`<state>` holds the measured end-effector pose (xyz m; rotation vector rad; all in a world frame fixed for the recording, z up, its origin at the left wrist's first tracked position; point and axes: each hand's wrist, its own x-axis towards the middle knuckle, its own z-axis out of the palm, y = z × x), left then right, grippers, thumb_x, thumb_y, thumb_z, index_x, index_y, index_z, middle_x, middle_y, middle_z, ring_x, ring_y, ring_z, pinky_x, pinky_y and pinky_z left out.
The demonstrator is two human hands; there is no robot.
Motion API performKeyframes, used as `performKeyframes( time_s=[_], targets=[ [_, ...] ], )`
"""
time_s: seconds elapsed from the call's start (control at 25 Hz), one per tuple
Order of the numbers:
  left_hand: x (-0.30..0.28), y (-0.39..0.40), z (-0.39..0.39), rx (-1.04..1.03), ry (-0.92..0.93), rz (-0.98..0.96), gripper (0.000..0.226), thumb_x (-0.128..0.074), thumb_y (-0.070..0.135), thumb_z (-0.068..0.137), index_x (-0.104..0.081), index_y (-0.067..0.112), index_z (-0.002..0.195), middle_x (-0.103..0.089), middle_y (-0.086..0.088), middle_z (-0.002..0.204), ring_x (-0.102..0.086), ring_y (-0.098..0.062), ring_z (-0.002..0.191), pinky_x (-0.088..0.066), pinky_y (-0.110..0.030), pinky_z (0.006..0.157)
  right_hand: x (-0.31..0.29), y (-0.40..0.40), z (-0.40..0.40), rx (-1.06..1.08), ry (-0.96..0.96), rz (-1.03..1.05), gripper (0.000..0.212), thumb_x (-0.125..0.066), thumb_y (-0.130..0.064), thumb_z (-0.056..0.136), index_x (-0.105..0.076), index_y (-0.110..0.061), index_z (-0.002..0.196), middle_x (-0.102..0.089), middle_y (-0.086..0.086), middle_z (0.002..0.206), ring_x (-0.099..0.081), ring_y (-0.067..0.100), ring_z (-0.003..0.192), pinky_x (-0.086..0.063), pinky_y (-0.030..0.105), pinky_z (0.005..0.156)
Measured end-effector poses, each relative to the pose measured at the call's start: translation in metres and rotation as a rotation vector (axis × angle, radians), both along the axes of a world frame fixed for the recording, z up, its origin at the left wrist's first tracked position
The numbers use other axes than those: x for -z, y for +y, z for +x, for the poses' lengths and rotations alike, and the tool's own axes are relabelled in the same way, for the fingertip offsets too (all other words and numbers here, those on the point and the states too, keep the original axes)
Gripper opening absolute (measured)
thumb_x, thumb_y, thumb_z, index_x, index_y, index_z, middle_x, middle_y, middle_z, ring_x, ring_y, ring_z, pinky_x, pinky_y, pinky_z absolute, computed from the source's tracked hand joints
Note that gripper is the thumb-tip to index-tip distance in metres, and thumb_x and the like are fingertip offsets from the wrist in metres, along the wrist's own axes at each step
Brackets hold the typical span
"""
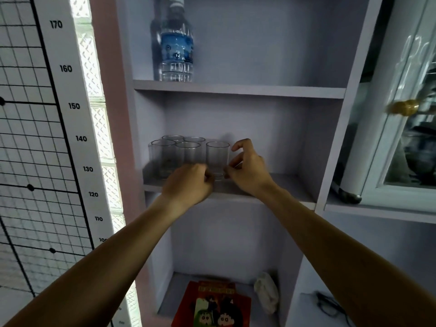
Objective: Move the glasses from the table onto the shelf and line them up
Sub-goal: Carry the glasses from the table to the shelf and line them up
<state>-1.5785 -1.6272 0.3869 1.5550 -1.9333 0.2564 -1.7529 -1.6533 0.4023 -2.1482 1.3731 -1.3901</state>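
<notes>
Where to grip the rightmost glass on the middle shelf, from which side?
Probably the lower side wall of the rightmost glass, coming from the front. It stands upright, with other glasses close on its left and open shelf on its right. Both hands already flank its base.

Hands point(188, 182) point(247, 171) flanking shelf glass point(217, 159) (upright)

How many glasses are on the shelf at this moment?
5. Two at the back, two in front on the left, and one front right between the left hand and right hand. More could be hidden behind.
</notes>
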Motion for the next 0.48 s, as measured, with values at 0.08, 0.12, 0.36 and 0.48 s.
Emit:
performKeyframes(
  time_s=[0.08,0.12,0.36,0.48],
  targets=[
    [-0.0006,-0.0013,0.0007,0.024,0.007,-0.008,0.026,-0.055,0.033,0.088,-0.070,0.018,0.102,-0.075,-0.009,0.103,-0.068,-0.035,0.096,-0.054,-0.037,0.076,-0.0010,-0.0040,0.0025,-0.009,-0.007,0.004,0.044,-0.072,-0.007,0.079,-0.043,-0.032,0.099,-0.068,-0.002,0.079,-0.069,0.017,0.070,-0.059,0.035,0.065],
    [-0.0008,-0.0019,0.0010,0.034,0.008,-0.011,0.026,-0.055,0.033,0.088,-0.070,0.019,0.105,-0.074,-0.009,0.106,-0.067,-0.036,0.099,-0.054,-0.037,0.078,-0.0011,-0.0055,0.0040,-0.012,0.001,0.000,0.039,-0.072,-0.007,0.079,-0.045,-0.030,0.096,-0.067,-0.003,0.079,-0.068,0.015,0.070,-0.058,0.031,0.064],
    [-0.0005,-0.0018,-0.0009,0.064,-0.007,-0.018,0.035,-0.058,0.037,0.087,-0.064,0.022,0.117,-0.073,-0.011,0.112,-0.065,-0.039,0.104,-0.052,-0.037,0.079,0.0009,-0.0074,0.0066,-0.063,0.037,-0.028,0.026,-0.067,-0.007,0.081,-0.062,-0.024,0.099,-0.065,-0.014,0.081,-0.061,-0.002,0.075,-0.043,0.005,0.061],
    [-0.0005,0.0004,-0.0022,0.064,-0.013,-0.043,0.040,-0.060,0.039,0.085,-0.063,0.022,0.120,-0.073,-0.012,0.111,-0.065,-0.039,0.103,-0.049,-0.037,0.076,0.0007,-0.0077,0.0068,-0.076,0.057,-0.019,0.030,-0.065,-0.007,0.083,-0.063,-0.024,0.108,-0.065,-0.016,0.083,-0.061,-0.002,0.078,-0.040,0.001,0.062]
  ],
)
